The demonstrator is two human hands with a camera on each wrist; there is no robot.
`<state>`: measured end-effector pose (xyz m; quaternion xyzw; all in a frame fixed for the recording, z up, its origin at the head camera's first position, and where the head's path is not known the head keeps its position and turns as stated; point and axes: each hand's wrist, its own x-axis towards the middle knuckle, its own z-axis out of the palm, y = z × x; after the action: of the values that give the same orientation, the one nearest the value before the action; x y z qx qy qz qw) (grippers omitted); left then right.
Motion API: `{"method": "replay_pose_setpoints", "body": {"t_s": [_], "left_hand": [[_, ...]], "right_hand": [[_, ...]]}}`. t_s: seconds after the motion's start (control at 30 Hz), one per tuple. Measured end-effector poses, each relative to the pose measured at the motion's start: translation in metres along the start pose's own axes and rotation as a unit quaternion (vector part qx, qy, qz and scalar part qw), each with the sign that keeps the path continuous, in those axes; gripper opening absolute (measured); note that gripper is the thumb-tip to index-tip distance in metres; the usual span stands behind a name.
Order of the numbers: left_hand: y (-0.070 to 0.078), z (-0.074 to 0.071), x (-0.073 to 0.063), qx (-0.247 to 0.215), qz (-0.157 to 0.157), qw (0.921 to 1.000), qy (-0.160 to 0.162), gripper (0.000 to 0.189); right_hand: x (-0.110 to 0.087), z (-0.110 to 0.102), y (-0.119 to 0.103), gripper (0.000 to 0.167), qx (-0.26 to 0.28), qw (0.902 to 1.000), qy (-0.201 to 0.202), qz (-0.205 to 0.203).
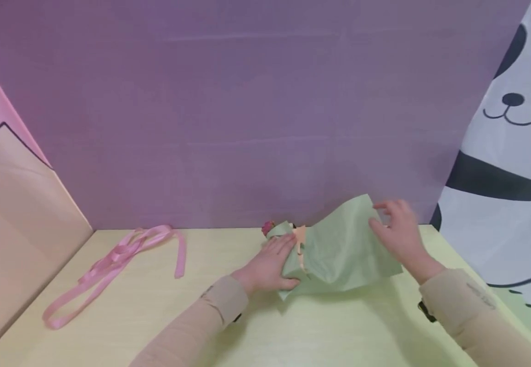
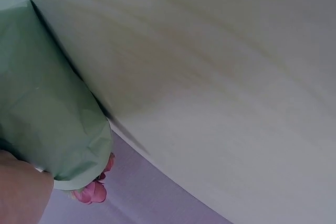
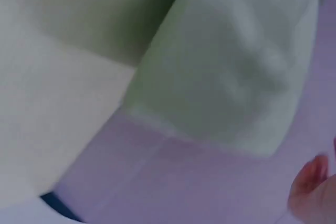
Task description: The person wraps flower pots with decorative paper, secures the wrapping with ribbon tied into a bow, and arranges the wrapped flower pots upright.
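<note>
A sheet of pale green wrapping paper (image 1: 343, 250) is folded around a small bunch on the tabletop, its right part raised and loose. Pink flowers (image 2: 90, 192) poke out of the paper's far end in the left wrist view. My left hand (image 1: 267, 265) rests on the left part of the wrap with fingers extended and thumb spread, beside an orange-peach piece (image 1: 300, 235). At the sheet's upper right edge is my right hand (image 1: 398, 229), fingers loosely bent. In the right wrist view, the fingers (image 3: 310, 177) show apart from the paper. The stems are hidden.
A loosely looped pink ribbon (image 1: 118, 260) lies on the left of the pale yellow table (image 1: 155, 326). A purple backdrop (image 1: 247, 112) rises behind the table's far edge. Printed cloths stand at both sides, a panda (image 1: 499, 214) on the right one.
</note>
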<state>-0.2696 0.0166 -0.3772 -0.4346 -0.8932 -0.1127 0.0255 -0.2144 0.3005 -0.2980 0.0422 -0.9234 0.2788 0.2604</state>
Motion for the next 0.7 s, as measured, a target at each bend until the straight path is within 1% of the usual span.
{"method": "replay_pose_setpoints", "body": {"t_s": [0.03,0.07,0.1,0.17,0.23,0.27,0.33,0.47,0.57,0.7], "left_hand": [[0.000,0.000,0.000,0.000,-0.002,1.0000,0.001,0.093],[0.000,-0.001,0.000,-0.002,-0.005,1.0000,0.001,0.093],[0.000,-0.001,0.000,-0.004,-0.007,1.0000,0.003,0.093],[0.001,-0.001,0.000,-0.005,-0.008,1.0000,0.004,0.093],[0.001,0.000,0.001,-0.002,-0.005,1.0000,0.004,0.092],[0.002,0.000,0.001,-0.003,-0.003,1.0000,0.005,0.092],[0.002,0.002,0.001,-0.005,0.000,1.0000,0.006,0.092],[0.002,0.002,0.000,-0.010,0.005,0.9999,0.012,0.091],[0.003,-0.001,0.000,-0.001,0.018,0.9998,0.010,0.080],[0.008,-0.007,0.001,0.006,0.034,0.9994,0.002,0.061]], "right_hand": [[-0.003,0.007,-0.008,0.024,-0.015,0.9987,0.009,-0.047],[-0.005,0.014,-0.015,0.018,-0.032,0.9951,0.005,-0.093],[-0.008,0.021,-0.022,0.014,-0.046,0.9905,-0.011,-0.129],[-0.016,0.036,-0.031,0.009,-0.080,0.9795,-0.045,-0.179],[-0.024,0.048,-0.035,0.007,-0.108,0.9706,-0.072,-0.203],[-0.027,0.054,-0.035,0.007,-0.118,0.9676,-0.084,-0.207],[-0.032,0.065,-0.035,0.006,-0.131,0.9646,-0.106,-0.203],[-0.034,0.081,-0.032,0.007,-0.137,0.9635,-0.147,-0.177],[-0.033,0.088,-0.031,0.012,-0.132,0.9632,-0.168,-0.163],[-0.032,0.090,-0.031,0.012,-0.098,0.9657,-0.185,-0.154]]}}
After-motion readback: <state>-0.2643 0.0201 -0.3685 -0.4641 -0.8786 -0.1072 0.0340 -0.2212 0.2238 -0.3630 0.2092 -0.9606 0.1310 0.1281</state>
